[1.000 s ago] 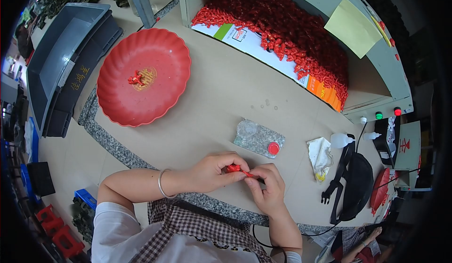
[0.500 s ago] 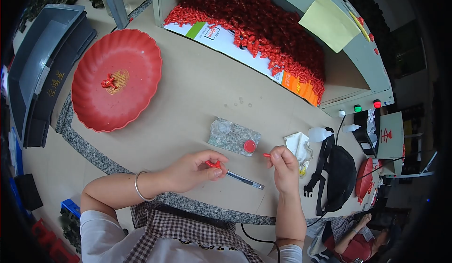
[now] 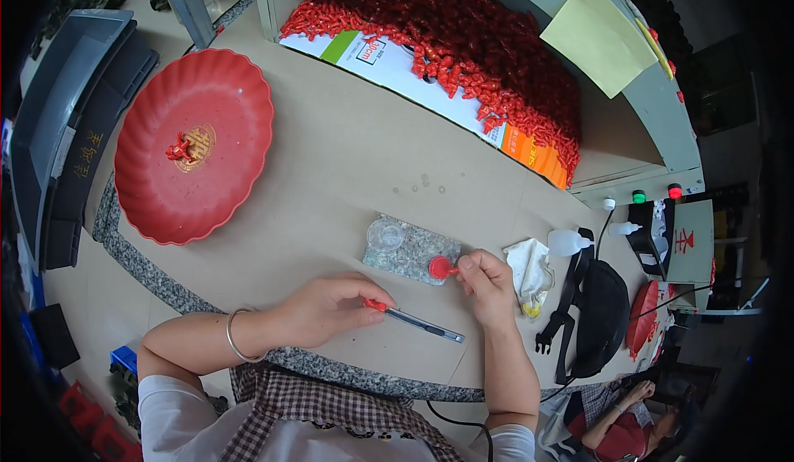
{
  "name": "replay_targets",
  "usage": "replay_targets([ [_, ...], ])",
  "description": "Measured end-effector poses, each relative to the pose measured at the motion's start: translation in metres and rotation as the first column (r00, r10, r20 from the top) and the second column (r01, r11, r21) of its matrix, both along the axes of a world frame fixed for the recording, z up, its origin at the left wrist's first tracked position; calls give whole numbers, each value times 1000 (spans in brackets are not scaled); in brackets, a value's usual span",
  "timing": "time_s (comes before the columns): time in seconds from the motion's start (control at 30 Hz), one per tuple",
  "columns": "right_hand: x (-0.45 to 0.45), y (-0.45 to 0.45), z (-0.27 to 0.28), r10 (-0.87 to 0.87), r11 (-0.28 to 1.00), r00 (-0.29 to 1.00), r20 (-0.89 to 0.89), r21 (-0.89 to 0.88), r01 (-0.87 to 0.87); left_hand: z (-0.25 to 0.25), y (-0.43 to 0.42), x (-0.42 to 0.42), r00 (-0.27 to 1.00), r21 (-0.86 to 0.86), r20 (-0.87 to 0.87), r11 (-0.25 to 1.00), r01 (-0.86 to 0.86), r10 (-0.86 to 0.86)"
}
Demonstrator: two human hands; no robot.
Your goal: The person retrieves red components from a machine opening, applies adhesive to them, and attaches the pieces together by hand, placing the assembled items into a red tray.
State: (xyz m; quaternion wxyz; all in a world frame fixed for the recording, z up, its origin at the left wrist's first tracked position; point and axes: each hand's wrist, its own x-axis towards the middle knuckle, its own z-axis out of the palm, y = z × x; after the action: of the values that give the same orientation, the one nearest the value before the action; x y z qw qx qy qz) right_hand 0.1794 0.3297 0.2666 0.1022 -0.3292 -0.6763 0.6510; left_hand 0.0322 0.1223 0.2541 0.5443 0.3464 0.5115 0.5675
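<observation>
My left hand (image 3: 327, 309) pinches a small red plastic-looking piece (image 3: 374, 304) between thumb and fingers. A grey utility knife (image 3: 426, 326) lies on the table just right of those fingertips. My right hand (image 3: 488, 282) has thumb and finger closed on a second small red piece (image 3: 452, 272), its tip at the edge of a small round red dish (image 3: 439, 267). That dish sits on the right end of a speckled stone slab (image 3: 409, 251). On the slab's left end stands a clear round cup (image 3: 385, 235).
A scalloped red plate (image 3: 240, 172) holding a few red bits stands at left, beside a grey bin (image 3: 50, 123). A cardboard box (image 3: 389, 69) heaped with small red pieces fills the back shelf. At right are a white cloth (image 3: 528, 270), a squeeze bottle (image 3: 569, 242) and a black waist bag (image 3: 600, 317).
My right hand has moved slightly left and up, bringing its red piece to the red dish. My left hand has shifted a little left and down, its fingers straighter. The view has tilted slightly.
</observation>
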Motion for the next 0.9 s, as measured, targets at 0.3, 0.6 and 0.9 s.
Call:
replay_targets([
  [0.3,-3,-3,-1,-20,999,1000,19,32,20,8,1,-1,990,-85,130,995,58,-47],
  [0.6,-5,-5,0,-32,998,999,30,49,31,8,0,0,990,-69,129,995,66,-56],
  [0.9,-5,-6,-2,-52,998,999,-4,37,53,1,0,1,996,-29,77,999,42,-40],
])
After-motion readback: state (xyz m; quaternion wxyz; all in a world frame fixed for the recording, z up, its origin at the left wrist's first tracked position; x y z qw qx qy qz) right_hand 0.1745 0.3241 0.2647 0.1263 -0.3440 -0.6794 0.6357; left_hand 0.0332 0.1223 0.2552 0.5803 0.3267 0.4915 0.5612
